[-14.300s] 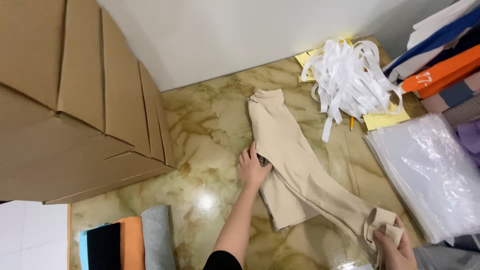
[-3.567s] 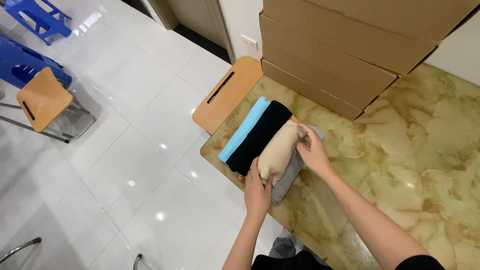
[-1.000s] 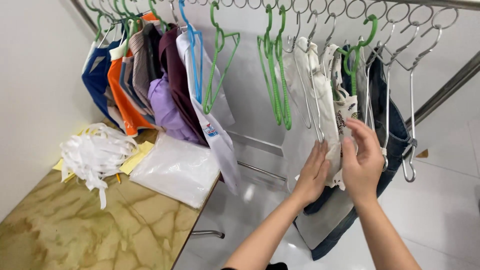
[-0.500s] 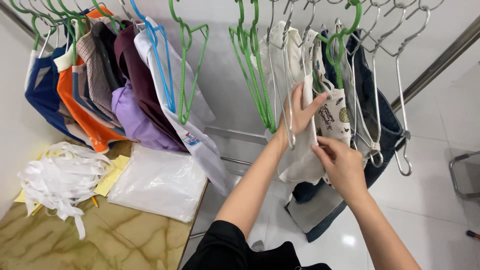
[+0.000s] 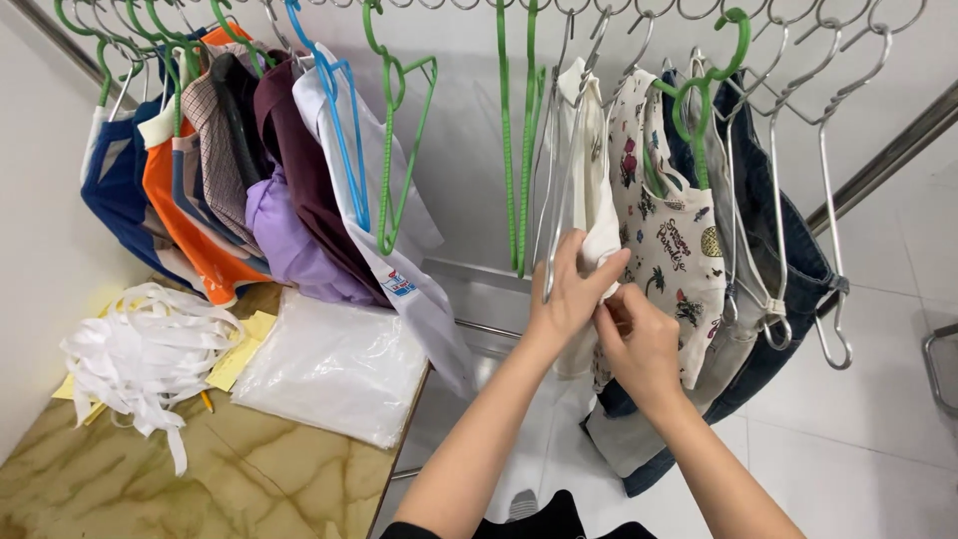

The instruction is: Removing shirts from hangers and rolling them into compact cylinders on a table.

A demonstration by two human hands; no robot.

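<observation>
A white garment [image 5: 597, 190] hangs on a metal hanger [image 5: 559, 200] from the overhead rail. My left hand [image 5: 571, 289] grips its lower part, fingers wrapped around the cloth. My right hand [image 5: 639, 334] sits just right of it and pinches the same white cloth. A cream printed garment [image 5: 674, 230] hangs right behind my hands, with dark denim clothing [image 5: 788, 260] further right.
Green hangers [image 5: 519, 140] hang empty to the left. More clothes, orange [image 5: 190, 220], purple [image 5: 289, 240] and white [image 5: 389, 230], crowd the rail's left end. Below lies a marble table [image 5: 200, 479] with a clear plastic bag [image 5: 334, 364] and a heap of white straps [image 5: 140, 354]. Empty metal hangers [image 5: 828, 180] hang at right.
My hands have dropped lower on the white garment and come together on its cloth. The view has shifted slightly closer to the rail.
</observation>
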